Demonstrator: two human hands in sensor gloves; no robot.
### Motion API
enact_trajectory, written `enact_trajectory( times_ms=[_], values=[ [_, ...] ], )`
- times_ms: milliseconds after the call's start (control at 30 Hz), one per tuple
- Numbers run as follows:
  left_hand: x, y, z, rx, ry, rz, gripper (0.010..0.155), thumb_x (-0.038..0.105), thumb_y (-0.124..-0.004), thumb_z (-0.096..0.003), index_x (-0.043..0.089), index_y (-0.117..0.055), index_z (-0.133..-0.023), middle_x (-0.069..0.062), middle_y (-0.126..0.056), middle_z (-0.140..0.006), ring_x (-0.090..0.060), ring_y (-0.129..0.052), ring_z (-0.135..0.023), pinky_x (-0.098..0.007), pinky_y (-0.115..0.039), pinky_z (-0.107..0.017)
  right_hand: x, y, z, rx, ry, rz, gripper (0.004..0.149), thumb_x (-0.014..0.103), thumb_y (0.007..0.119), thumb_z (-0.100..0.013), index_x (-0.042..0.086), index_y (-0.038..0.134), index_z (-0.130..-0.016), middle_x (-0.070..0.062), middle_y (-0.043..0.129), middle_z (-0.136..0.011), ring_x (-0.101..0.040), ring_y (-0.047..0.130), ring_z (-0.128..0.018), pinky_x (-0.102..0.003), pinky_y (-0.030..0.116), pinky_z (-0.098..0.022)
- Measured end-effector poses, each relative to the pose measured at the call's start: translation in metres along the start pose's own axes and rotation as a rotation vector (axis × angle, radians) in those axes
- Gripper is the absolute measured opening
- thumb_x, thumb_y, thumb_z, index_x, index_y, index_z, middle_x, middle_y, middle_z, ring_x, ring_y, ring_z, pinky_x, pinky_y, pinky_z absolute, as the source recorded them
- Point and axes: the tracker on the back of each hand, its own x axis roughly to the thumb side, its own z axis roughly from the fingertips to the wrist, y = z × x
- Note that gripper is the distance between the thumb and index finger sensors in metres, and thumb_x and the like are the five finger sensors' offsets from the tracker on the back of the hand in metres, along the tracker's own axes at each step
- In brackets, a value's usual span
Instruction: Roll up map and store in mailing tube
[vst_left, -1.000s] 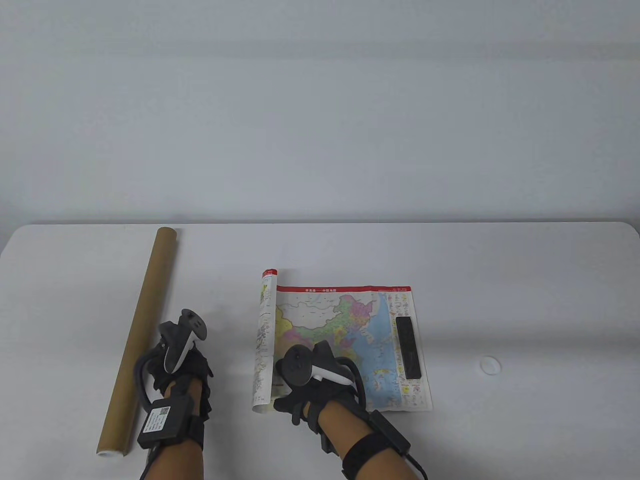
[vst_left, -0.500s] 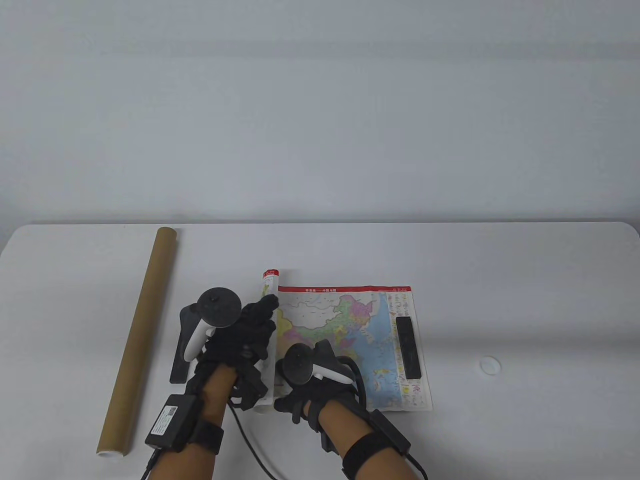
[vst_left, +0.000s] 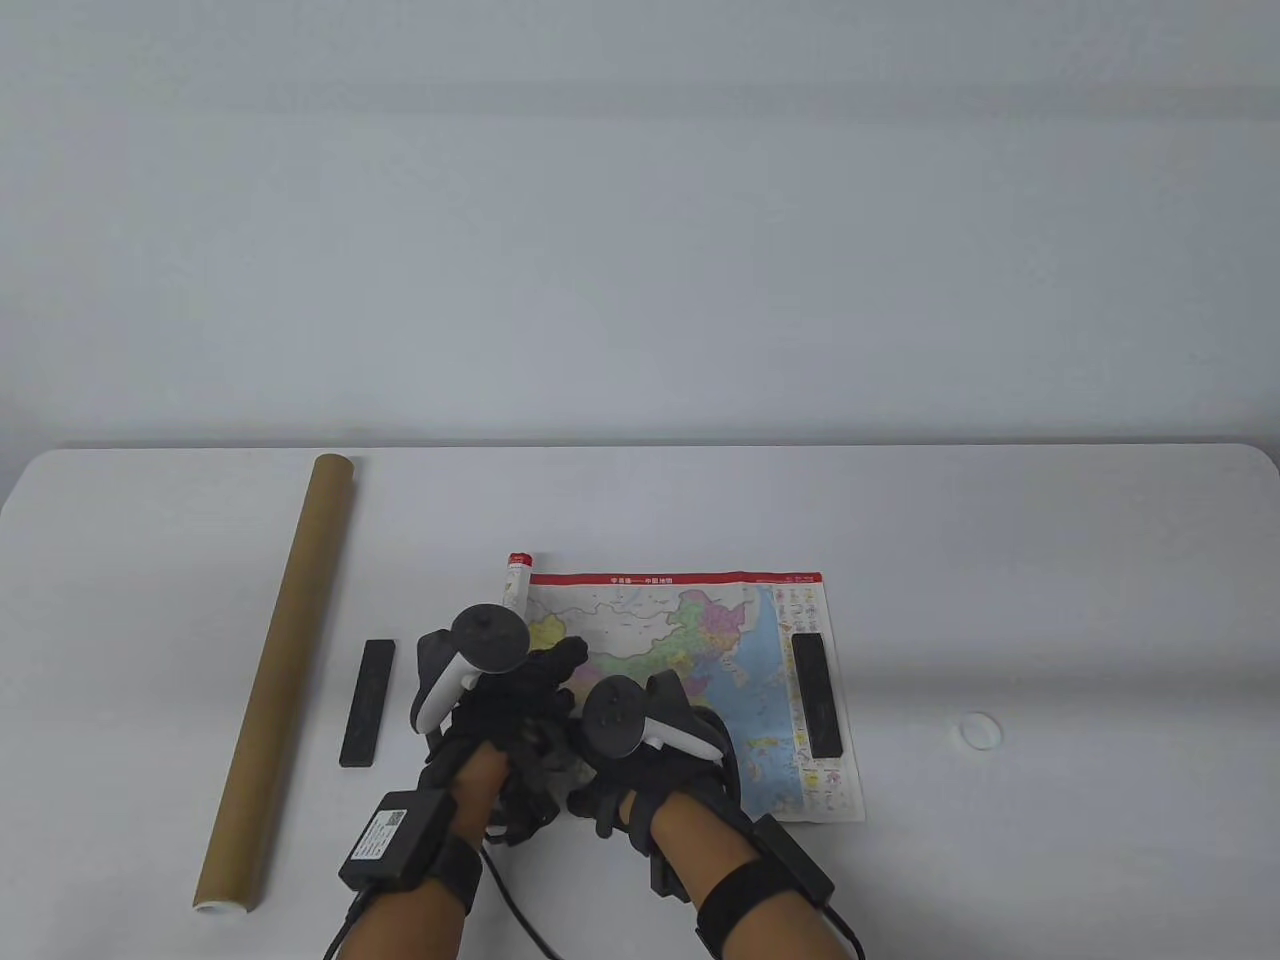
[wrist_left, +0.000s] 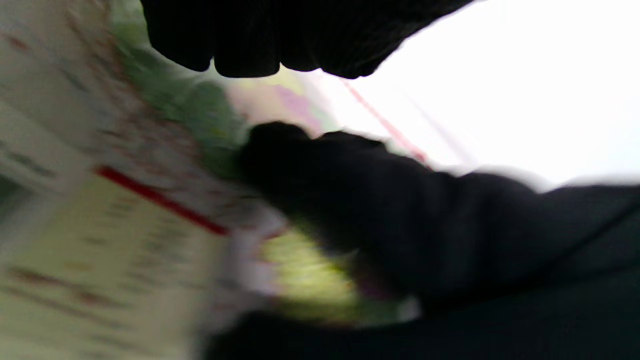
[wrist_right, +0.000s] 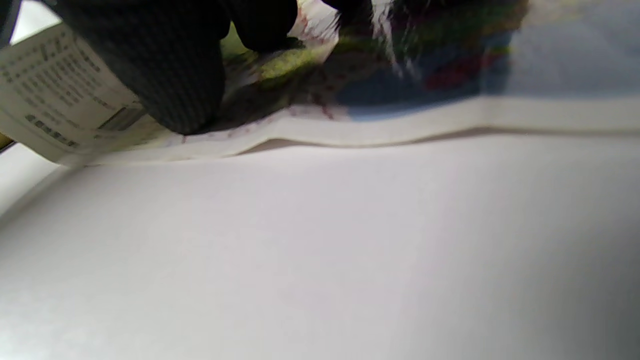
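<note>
The coloured map (vst_left: 690, 650) lies flat on the white table, with its left edge curled into a thin roll (vst_left: 516, 578). My left hand (vst_left: 545, 680) grips that roll near its middle; the blurred left wrist view shows my fingers (wrist_left: 240, 40) and thumb around the printed paper (wrist_left: 150, 210). My right hand (vst_left: 592, 790) holds the roll's near end; in the right wrist view a gloved finger (wrist_right: 170, 75) presses on the map's front edge (wrist_right: 450, 80). The brown mailing tube (vst_left: 285, 670) lies at the far left, apart from both hands.
A black bar (vst_left: 810, 695) weighs down the map's right side. A second black bar (vst_left: 367, 702) lies on the table between the tube and the map. A small white cap (vst_left: 980, 730) sits to the right of the map.
My left hand has left the black bar on the table and moved right onto the map's roll. The roll has become thinner and shifted slightly left. My right hand stayed at the near end.
</note>
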Motion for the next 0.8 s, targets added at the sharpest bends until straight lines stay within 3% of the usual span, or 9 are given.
enact_trajectory(
  times_ms=[167, 300, 500, 633, 800],
  values=[
    [0.007, -0.009, -0.004, -0.001, 0.008, -0.254, 0.059, 0.027, -0.077, -0.0495, 0.041, -0.056, -0.103, 0.003, -0.059, -0.111, -0.030, -0.066, -0.106, -0.050, -0.065, -0.077, -0.004, -0.003, 0.001, -0.034, 0.005, -0.047, 0.067, 0.037, 0.087, -0.053, 0.015, 0.059, -0.110, -0.020, 0.035, -0.114, -0.052, 0.034, -0.099, -0.061, 0.045, -0.062],
    [0.010, -0.021, -0.009, -0.070, 0.067, -0.401, 0.060, 0.028, -0.078, -0.0496, 0.046, -0.056, -0.102, 0.009, -0.048, -0.115, -0.032, -0.047, -0.112, -0.056, -0.055, -0.079, -0.007, -0.006, 0.002, -0.076, 0.005, -0.082, 0.062, 0.033, 0.087, -0.052, 0.012, 0.066, -0.107, -0.020, 0.042, -0.113, -0.051, 0.040, -0.099, -0.060, 0.048, -0.062],
    [0.009, -0.028, -0.011, -0.174, 0.083, -0.392, 0.072, 0.054, -0.085, -0.0443, 0.049, -0.046, -0.105, 0.008, -0.029, -0.117, -0.033, -0.029, -0.112, -0.058, -0.042, -0.079, -0.021, -0.018, 0.012, -0.120, -0.026, -0.107, 0.058, 0.031, 0.085, -0.052, 0.003, 0.073, -0.101, -0.024, 0.053, -0.109, -0.051, 0.051, -0.097, -0.060, 0.056, -0.062],
    [0.010, -0.029, -0.011, -0.162, 0.081, -0.420, 0.074, 0.056, -0.086, -0.0424, 0.048, -0.046, -0.104, 0.007, -0.028, -0.117, -0.034, -0.030, -0.112, -0.059, -0.043, -0.079, -0.040, -0.043, 0.029, -0.190, 0.003, -0.078, 0.058, 0.033, 0.085, -0.052, 0.003, 0.075, -0.100, -0.027, 0.061, -0.107, -0.057, 0.064, -0.091, -0.062, 0.063, -0.059],
    [0.010, -0.028, -0.010, -0.166, 0.084, -0.430, 0.074, 0.056, -0.085, -0.0424, 0.049, -0.045, -0.104, 0.007, -0.028, -0.117, -0.034, -0.030, -0.112, -0.059, -0.043, -0.079, -0.093, -0.075, 0.057, -0.294, 0.215, 0.023, 0.063, 0.035, 0.085, -0.052, 0.004, 0.069, -0.105, -0.031, 0.054, -0.107, -0.060, 0.066, -0.089, -0.063, 0.066, -0.056]
  ],
)
